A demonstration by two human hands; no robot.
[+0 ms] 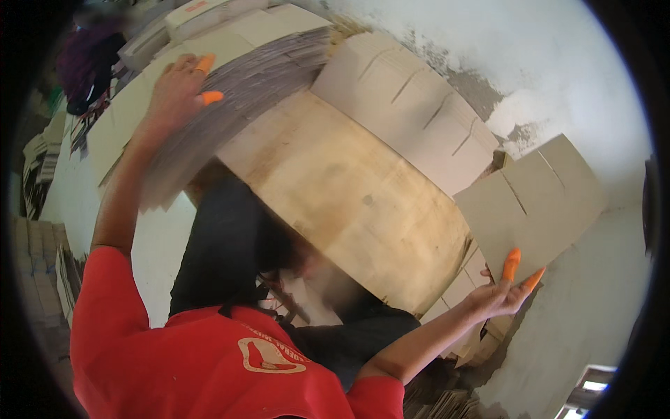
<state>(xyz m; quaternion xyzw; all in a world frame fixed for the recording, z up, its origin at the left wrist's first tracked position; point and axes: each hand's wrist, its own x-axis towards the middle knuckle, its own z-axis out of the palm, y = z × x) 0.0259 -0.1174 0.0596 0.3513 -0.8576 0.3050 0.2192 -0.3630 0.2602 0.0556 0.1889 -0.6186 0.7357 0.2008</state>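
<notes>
My right hand [497, 299], with orange covers on its fingertips, grips the lower edge of a slotted grey-brown cardboard sheet [558, 199] at the right. That sheet is tilted up beside the wall. At the upper left, my left hand [180, 91] is at the edge of a tall stack of flat cardboard sheets [258, 87]. Its fingers are spread, two of them with orange covers, and I see no sheet between them. Whether it touches the stack is hard to tell. Between my hands a worn wooden board [349, 188] lies across, in front of my legs.
Beyond the board leans a row of slotted cardboard sheets [412, 105] against a stained white wall [558, 77]. More cardboard [457, 293] is piled below my right hand. Bundled stacks [38, 265] stand at the far left. Dark items [87, 63] are at the upper left.
</notes>
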